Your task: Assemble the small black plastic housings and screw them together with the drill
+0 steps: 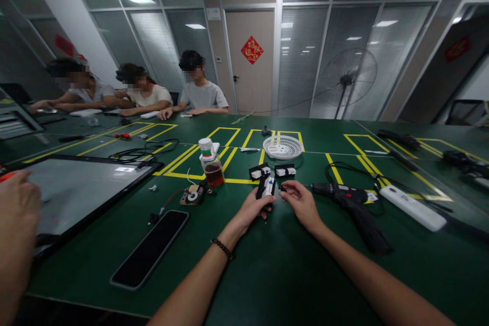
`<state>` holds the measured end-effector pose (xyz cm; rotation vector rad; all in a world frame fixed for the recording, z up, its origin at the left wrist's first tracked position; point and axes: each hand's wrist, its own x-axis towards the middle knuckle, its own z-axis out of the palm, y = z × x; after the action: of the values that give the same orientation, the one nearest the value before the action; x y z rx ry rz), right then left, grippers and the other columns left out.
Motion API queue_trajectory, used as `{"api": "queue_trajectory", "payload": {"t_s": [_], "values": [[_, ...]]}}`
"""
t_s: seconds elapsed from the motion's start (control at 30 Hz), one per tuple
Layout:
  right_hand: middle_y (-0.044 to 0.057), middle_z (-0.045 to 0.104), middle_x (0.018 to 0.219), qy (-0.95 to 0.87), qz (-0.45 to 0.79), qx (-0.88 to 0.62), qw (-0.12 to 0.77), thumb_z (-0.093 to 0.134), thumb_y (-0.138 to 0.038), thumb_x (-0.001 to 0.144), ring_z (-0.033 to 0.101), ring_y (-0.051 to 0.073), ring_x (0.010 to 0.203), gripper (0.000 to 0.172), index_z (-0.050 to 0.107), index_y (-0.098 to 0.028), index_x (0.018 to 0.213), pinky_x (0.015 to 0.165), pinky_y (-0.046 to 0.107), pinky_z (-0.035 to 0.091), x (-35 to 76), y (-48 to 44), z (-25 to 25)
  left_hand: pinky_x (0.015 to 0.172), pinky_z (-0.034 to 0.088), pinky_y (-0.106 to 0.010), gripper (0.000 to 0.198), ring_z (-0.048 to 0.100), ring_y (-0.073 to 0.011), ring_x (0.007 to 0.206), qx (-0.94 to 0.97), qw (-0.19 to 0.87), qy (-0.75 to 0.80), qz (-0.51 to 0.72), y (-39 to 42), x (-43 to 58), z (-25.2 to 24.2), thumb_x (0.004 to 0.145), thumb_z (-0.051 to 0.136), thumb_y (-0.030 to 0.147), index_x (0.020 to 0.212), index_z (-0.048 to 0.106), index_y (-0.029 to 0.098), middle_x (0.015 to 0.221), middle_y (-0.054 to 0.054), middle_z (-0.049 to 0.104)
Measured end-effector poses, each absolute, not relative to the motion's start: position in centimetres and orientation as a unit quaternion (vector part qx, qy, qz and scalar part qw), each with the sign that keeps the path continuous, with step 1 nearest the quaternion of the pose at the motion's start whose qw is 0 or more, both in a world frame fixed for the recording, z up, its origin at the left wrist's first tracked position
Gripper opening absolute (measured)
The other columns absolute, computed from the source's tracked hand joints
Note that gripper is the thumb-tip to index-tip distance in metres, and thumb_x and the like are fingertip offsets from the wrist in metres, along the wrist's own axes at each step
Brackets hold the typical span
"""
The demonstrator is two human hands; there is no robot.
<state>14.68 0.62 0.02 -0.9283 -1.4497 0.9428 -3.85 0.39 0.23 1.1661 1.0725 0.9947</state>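
Observation:
My left hand (252, 209) is closed around a small black-and-white part (266, 187) held just above the green table (275, 265). My right hand (300, 201) sits right beside it, fingers curled toward the same part, with a tiny dark piece at its fingertips that I cannot make out. Two more black-and-white parts (260, 171) (286, 170) lie just beyond my hands. A white round fan grille (283, 146) rests further back.
A black power drill (353, 206) lies to the right, beside a white bar-shaped device (412, 207). A bottle of brown liquid (211, 164), a small motor with wires (193, 196), a black phone (151, 248) and a large screen panel (76, 188) are left. Another person's hand (15, 224) is at far left. Three people sit across.

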Motion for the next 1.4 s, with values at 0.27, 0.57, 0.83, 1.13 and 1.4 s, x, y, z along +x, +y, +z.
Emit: {"api": "queue_trajectory", "payload": {"t_s": [0.27, 0.57, 0.83, 1.13, 1.4], "values": [[0.007, 0.066, 0.103, -0.629, 0.387, -0.376, 0.559, 0.065, -0.032, 0.083, 0.065, 0.02, 0.09, 0.025, 0.065, -0.02, 0.105, 0.084, 0.035, 0.052, 13.5, 0.5, 0.2, 0.041, 0.044, -0.018, 0.064, 0.062, -0.0137, 0.066, 0.513, 0.601, 0.443, 0.424, 0.1, -3.5, 0.8, 0.066, 0.079, 0.039, 0.12, 0.054, 0.015, 0.094, -0.009, 0.064], [0.007, 0.067, 0.103, -0.658, 0.363, -0.376, 0.543, 0.063, -0.031, 0.085, 0.066, 0.021, 0.092, 0.023, 0.067, -0.021, 0.106, 0.085, 0.035, 0.052, 13.6, 0.1, 0.7, 0.041, 0.044, -0.017, 0.061, 0.062, -0.0138, 0.066, 0.525, 0.594, 0.437, 0.425, 0.0, -3.5, 0.6, 0.067, 0.078, 0.039, 0.118, 0.055, 0.015, 0.091, -0.009, 0.064], [0.006, 0.065, 0.099, -0.69, 0.3, -0.371, 0.544, 0.061, -0.03, 0.086, 0.062, 0.021, 0.093, 0.017, 0.07, -0.023, 0.1, 0.083, 0.034, 0.052, 13.4, -0.3, 1.4, 0.042, 0.044, -0.016, 0.059, 0.061, -0.0139, 0.068, 0.543, 0.587, 0.432, 0.417, -0.2, -3.6, 0.8, 0.069, 0.077, 0.04, 0.118, 0.056, 0.016, 0.093, -0.009, 0.063], [0.007, 0.064, 0.097, -0.712, 0.28, -0.366, 0.53, 0.059, -0.032, 0.088, 0.061, 0.022, 0.092, 0.017, 0.07, -0.023, 0.098, 0.08, 0.036, 0.053, 13.5, -0.5, 2.0, 0.042, 0.045, -0.017, 0.059, 0.06, -0.0116, 0.062, 0.521, 0.604, 0.432, 0.422, -0.2, -3.9, 0.9, 0.071, 0.074, 0.043, 0.121, 0.055, 0.017, 0.091, -0.008, 0.062], [0.006, 0.064, 0.096, -0.722, 0.274, -0.358, 0.524, 0.058, -0.029, 0.089, 0.061, 0.021, 0.091, 0.015, 0.069, -0.023, 0.097, 0.079, 0.034, 0.052, 13.3, -0.6, 2.1, 0.04, 0.045, -0.018, 0.05, 0.059, -0.0123, 0.057, 0.51, 0.605, 0.444, 0.42, 0.1, -3.7, 0.6, 0.08, 0.059, 0.055, 0.113, 0.058, 0.017, 0.08, -0.005, 0.059]]}}
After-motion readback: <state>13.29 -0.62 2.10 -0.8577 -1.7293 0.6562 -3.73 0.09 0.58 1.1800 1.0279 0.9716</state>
